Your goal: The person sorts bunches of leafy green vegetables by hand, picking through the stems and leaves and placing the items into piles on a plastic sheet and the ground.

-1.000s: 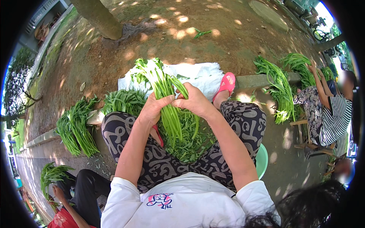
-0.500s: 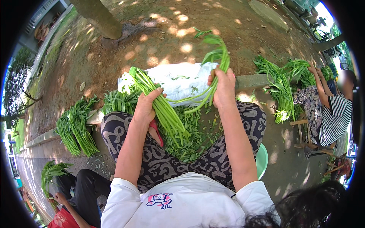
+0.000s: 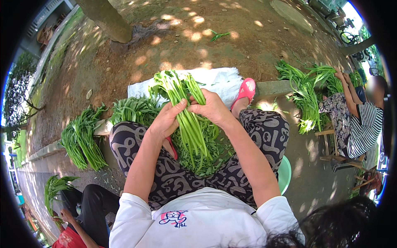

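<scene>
Holding 1 bundle of green stalks over the lap, long axis running away from the body, leafy tops far | left hand grasps its left side, right hand clasps the right, both equally near | trimmings below | white sack beyond, pink sandal right, loose bunches left.

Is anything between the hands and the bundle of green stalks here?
Nothing visible. The left hand and right hand are both closed directly on the bundle, gripping its stalks from either side above the lap. No cloth, band or other thing shows between the palms and the stalks.
</scene>
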A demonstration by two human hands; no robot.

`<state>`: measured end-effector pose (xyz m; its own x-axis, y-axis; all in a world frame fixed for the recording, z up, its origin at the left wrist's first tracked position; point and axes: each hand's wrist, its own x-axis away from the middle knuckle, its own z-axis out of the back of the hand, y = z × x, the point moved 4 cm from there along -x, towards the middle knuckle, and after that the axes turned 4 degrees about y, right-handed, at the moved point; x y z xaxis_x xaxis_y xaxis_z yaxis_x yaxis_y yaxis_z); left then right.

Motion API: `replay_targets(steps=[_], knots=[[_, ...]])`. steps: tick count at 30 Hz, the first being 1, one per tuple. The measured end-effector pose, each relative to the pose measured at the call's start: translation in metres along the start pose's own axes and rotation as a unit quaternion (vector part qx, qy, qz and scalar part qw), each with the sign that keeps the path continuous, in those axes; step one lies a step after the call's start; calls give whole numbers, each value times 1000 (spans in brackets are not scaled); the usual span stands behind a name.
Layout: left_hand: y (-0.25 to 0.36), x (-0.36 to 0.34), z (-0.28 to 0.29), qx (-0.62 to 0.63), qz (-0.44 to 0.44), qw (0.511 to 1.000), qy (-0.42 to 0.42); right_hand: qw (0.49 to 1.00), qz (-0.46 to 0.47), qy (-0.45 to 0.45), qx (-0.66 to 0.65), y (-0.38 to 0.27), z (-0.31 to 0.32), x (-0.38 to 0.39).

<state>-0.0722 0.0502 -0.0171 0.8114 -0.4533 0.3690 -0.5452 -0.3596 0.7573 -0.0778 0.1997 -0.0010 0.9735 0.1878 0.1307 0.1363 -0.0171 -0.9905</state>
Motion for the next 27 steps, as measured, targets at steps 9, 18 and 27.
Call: replay_targets(steps=[9, 18, 27], knots=[[1, -2, 5, -2, 2, 998, 56, 998, -5, 55, 9, 5, 11, -8], [0, -6, 23, 6, -4, 989, 150, 910, 42, 267, -314, -10, 63, -7], [-4, -7, 14, -3, 29, 995, 94, 999, 14, 34, -11, 4, -1, -3]])
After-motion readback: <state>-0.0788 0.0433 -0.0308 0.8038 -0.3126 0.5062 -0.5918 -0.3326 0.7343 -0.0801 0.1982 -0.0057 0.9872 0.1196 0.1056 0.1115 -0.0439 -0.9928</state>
